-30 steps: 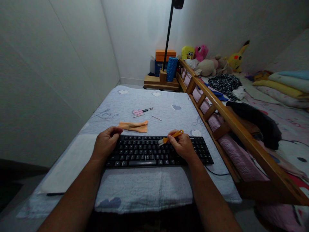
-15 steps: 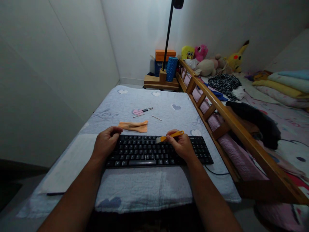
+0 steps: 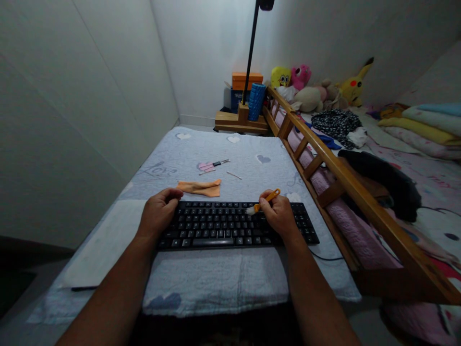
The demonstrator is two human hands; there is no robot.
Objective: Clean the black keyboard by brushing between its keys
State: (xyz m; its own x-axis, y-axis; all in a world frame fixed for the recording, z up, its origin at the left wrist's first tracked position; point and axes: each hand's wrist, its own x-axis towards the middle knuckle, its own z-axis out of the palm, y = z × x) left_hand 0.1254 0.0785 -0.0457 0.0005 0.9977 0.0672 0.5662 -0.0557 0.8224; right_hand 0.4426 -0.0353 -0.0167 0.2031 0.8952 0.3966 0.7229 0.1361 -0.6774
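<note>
A black keyboard (image 3: 219, 228) lies across the cloth-covered table in front of me. My right hand (image 3: 279, 214) is closed round the handle of a small yellow brush (image 3: 257, 207); its pale bristles touch or nearly touch the keys right of the middle. At the keyboard's upper left corner, my left hand (image 3: 160, 211) grips the edge, fingers curled and thumb near the rim. An orange cloth (image 3: 200, 188) lies just beyond the keyboard. Farther back are tweezers (image 3: 220, 163) with a dark band and cotton swabs (image 3: 234, 176).
A white sheet-like item (image 3: 103, 245) lies at the table's left. The keyboard's cable (image 3: 326, 258) runs off to the right, toward a wooden bed rail (image 3: 338, 168). Beyond the table's far edge stands a lamp (image 3: 252, 53) on a wooden base, with a blue roller (image 3: 256, 102) beside it.
My right hand has moved the brush to the right along the upper rows of keys, and the handle has tilted up more steeply. My left hand has stayed in place.
</note>
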